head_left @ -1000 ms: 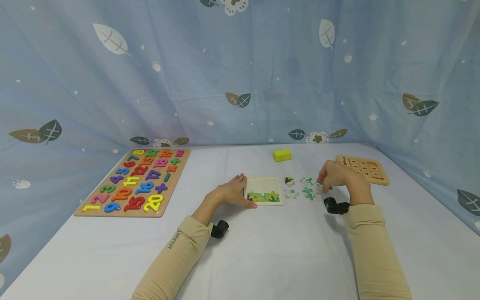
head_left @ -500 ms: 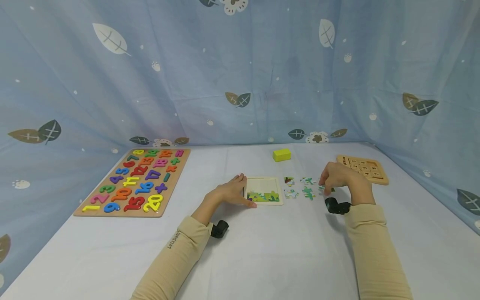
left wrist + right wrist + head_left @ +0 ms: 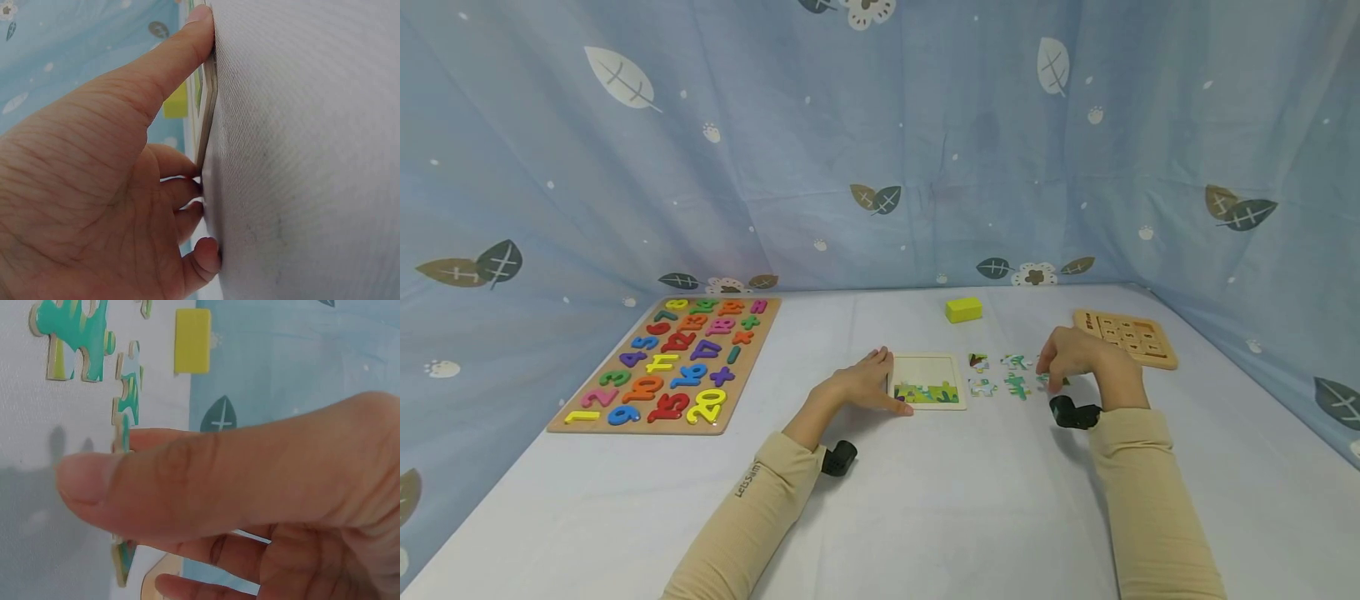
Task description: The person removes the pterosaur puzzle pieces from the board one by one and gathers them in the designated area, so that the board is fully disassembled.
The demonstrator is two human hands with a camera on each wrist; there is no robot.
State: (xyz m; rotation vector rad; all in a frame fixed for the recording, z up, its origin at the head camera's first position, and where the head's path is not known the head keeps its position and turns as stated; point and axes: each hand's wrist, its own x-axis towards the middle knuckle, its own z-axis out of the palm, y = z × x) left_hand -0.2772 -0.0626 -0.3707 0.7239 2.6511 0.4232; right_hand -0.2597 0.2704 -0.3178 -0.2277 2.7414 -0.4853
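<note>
My left hand [image 3: 863,385] rests at the left corner of a small wooden puzzle frame [image 3: 930,407]. Its thumb lies on the near edge, while the other fingers touch the left side, as the left wrist view shows. Green landscape pieces fill the frame's lower part. My right hand [image 3: 1071,350] is over a puzzle piece [image 3: 1043,379] on the table, with thumb in front and fingers behind, seeming to pinch it; the thumb hides the contact in the right wrist view. Several loose jigsaw pieces [image 3: 1017,385] lie between the hand and the frame.
A yellow-green block [image 3: 964,310] sits behind the puzzle pieces. To the left lies a large number board [image 3: 655,367] with colourful numerals. Beyond my right hand is a wooden board with numbered tiles [image 3: 1138,340]. A blue patterned curtain [image 3: 880,150] hangs behind the table.
My right hand has shifted slightly to the right, and the puzzle piece at its fingers shows a little differently. The left hand and the frame stay where they were.
</note>
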